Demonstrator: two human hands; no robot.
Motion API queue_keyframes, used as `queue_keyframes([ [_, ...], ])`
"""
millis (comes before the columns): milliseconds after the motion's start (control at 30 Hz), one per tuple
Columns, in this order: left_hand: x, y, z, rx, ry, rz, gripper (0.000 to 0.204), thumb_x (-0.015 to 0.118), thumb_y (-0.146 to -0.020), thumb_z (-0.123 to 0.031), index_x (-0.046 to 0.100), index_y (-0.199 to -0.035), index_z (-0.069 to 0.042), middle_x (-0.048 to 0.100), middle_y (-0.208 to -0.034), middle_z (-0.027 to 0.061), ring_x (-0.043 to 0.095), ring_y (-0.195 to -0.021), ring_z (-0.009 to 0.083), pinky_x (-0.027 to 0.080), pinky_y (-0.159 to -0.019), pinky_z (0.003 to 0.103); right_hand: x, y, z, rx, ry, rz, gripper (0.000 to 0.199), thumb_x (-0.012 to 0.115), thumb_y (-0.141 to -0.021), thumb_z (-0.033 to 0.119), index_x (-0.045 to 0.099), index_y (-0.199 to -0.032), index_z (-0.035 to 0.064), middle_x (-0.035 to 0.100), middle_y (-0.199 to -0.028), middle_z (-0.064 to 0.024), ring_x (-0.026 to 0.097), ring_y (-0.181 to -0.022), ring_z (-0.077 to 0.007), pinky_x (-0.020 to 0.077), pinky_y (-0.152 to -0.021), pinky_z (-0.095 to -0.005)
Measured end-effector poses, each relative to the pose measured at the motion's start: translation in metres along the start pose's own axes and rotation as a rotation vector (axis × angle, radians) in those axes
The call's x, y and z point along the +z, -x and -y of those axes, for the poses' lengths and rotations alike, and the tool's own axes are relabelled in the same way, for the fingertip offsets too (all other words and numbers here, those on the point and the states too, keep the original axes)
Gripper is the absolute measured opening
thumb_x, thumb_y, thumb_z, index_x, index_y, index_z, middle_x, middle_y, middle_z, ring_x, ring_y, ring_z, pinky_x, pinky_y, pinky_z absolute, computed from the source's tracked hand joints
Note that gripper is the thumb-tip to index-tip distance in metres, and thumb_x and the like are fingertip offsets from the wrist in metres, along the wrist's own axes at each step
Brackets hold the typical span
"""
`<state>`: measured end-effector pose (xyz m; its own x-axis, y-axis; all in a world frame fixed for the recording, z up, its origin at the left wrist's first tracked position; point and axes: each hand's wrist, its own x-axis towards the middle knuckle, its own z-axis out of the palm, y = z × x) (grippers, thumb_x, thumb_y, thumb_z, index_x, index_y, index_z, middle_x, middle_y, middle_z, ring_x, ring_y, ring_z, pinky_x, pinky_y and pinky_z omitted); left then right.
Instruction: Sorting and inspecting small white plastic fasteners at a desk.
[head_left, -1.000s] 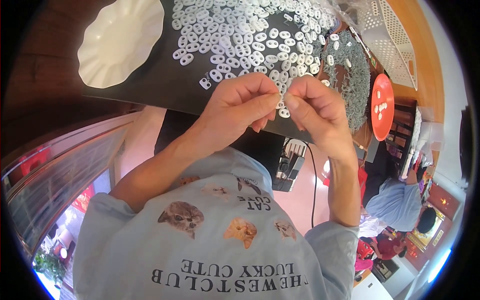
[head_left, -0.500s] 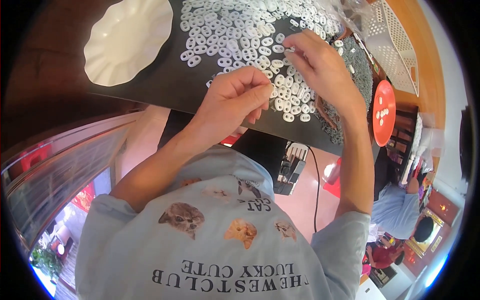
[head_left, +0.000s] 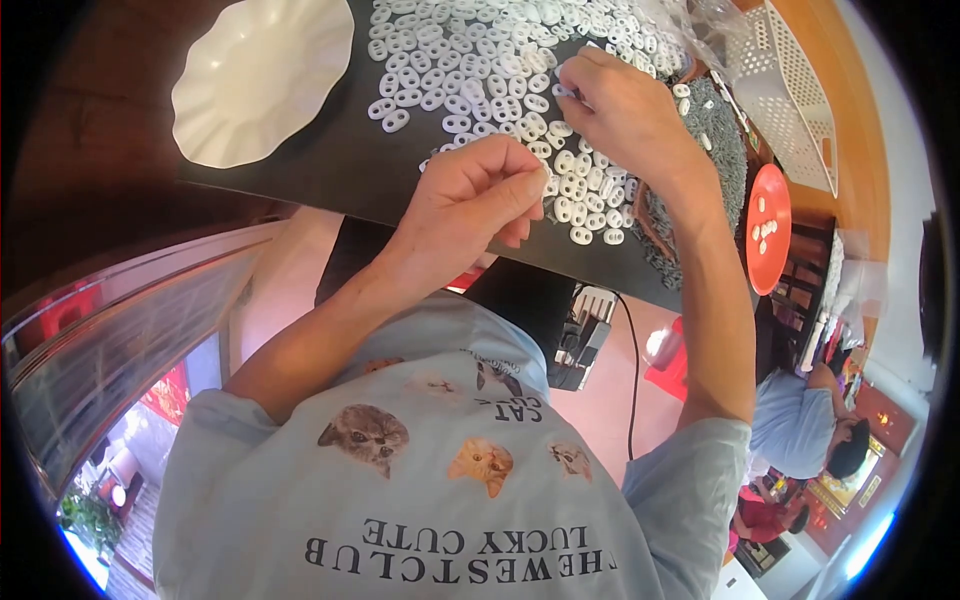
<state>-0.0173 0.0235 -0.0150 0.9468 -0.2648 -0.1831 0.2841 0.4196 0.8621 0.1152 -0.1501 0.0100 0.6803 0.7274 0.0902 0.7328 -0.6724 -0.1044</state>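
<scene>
Many small white oval pieces with two holes each (head_left: 395, 121) lie spread over the dark tabletop (head_left: 330, 170). My left hand (head_left: 480, 190) is closed in a pinch over the near part of the spread; whatever sits between its fingertips is too small or hidden to name. To its right and farther off, my right hand (head_left: 630, 115) reaches down among the pieces. Its thumb and forefinger are bent toward each other at the edge of the pile, and what they grip, if anything, cannot be made out.
A white wavy-rimmed bowl (head_left: 255, 85) stands at the far left. On the right are a grey shaggy mat (head_left: 720, 150), a red plate (head_left: 768, 200) with several white bits, and a white perforated basket (head_left: 785, 90). Other people (head_left: 800, 425) are in the background at right.
My right hand has shifted slightly left and away, its fingertips lower among the pieces. My left hand keeps its pinch, nearly still. The view has moved a little.
</scene>
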Motion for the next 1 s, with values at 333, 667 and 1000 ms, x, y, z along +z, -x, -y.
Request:
queue_keyframes([
  [333, -0.005, 0.0, 0.006, 0.116, 0.124, 0.003, 0.013, 0.054, -0.097, -0.015, 0.06, -0.1, -0.003, 0.065, -0.093, 0.0071, 0.059, -0.076, 0.0113, 0.049, -0.069, 0.025, -0.003, 0.007, 0.003, 0.005, -0.313, -0.144, 0.012, 0.06, -0.086, 0.012, 0.062, -0.093, 0.0019, 0.061, -0.078, -0.0084, 0.059, -0.064, -0.0211, 0.0462, -0.058, -0.0325],
  [667, -0.002, -0.006, 0.009, 0.248, 0.253, 0.117, 0.016, 0.049, -0.098, -0.011, 0.06, -0.108, -0.003, 0.059, -0.121, 0.0105, 0.058, -0.108, 0.0189, 0.046, -0.093, 0.035, -0.023, 0.055, 0.05, 0.429, -1.308, -0.106, 0.014, 0.062, -0.091, 0.01, 0.064, -0.102, 0.0017, 0.06, -0.077, 0.0023, 0.044, -0.06, -0.002, 0.0335, -0.052, -0.017],
  [1000, 0.005, -0.003, 0.001, 0.123, 0.164, 0.031, 0.016, 0.053, -0.096, -0.012, 0.062, -0.105, -0.001, 0.062, -0.108, 0.0073, 0.059, -0.094, 0.0141, 0.046, -0.084, 0.028, -0.031, 0.069, 0.045, 0.426, -1.391, -0.021, 0.014, 0.059, -0.092, 0.016, 0.058, -0.096, 0.0025, 0.048, -0.072, 0.0062, 0.039, -0.059, -0.0022, 0.0276, -0.051, -0.0175],
])
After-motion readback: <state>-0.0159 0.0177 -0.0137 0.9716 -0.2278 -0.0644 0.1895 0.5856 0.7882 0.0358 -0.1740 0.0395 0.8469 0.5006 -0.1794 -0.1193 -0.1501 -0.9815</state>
